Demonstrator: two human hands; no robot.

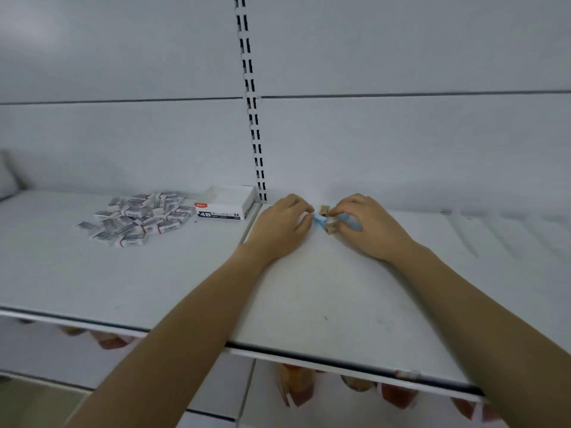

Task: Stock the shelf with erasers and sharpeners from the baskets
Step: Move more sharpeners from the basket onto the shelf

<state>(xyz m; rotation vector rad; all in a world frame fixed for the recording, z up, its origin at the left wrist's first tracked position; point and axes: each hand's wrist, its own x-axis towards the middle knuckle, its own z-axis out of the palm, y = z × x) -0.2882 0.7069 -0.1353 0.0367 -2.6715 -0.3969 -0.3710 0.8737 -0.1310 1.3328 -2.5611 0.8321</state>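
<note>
Both my hands rest on the white shelf [324,298] near its back wall, close together. Between them lie small sharpeners: a light blue sharpener [319,219] and two tan sharpeners [330,227]. My left hand [282,228] has its fingers curled, fingertips touching the blue sharpener. My right hand [367,225] pinches a tan sharpener at its fingertips, and another blue piece [350,223] shows under its fingers. To the left, a loose pile of white erasers [136,219] lies on the neighbouring shelf board.
An open white eraser box marked 4B [228,206] stands beside the pile, against the slotted upright [255,118]. Faint clear dividers [463,236] lie on the shelf at the right. Packaged goods [296,384] hang below the shelf's front edge.
</note>
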